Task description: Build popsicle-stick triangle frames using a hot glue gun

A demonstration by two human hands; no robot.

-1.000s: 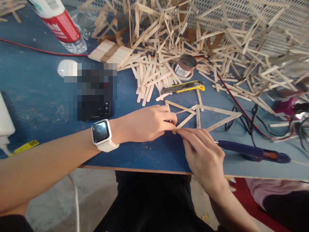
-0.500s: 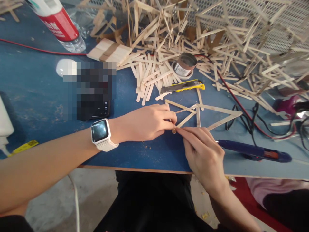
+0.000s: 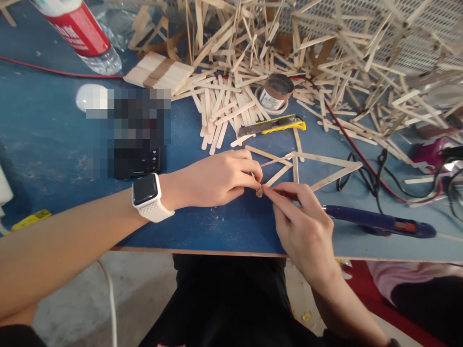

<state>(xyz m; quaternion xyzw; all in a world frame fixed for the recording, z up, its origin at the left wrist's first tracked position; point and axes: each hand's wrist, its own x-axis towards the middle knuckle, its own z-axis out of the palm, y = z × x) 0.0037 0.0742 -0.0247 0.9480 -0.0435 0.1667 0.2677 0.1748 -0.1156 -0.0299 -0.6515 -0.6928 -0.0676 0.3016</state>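
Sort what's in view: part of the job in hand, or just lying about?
Seemingly part of the job:
pale frame of flat wooden sticks, at the fingertips of left hand and right hand
dark-blue glue gun
loose pale wooden sticks
yellow-and-grey utility knife

Apparently just lying about:
red-labelled clear plastic bottle
white rounded object
black rectangular phone

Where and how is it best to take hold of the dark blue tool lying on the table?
Probably around the thick middle of the dark blue tool, from the near side of the table. Its long body lies crosswise; the slim metal tip points left and may be hot, so avoid it. The black cable reaches the far side, leaving the near side freer.
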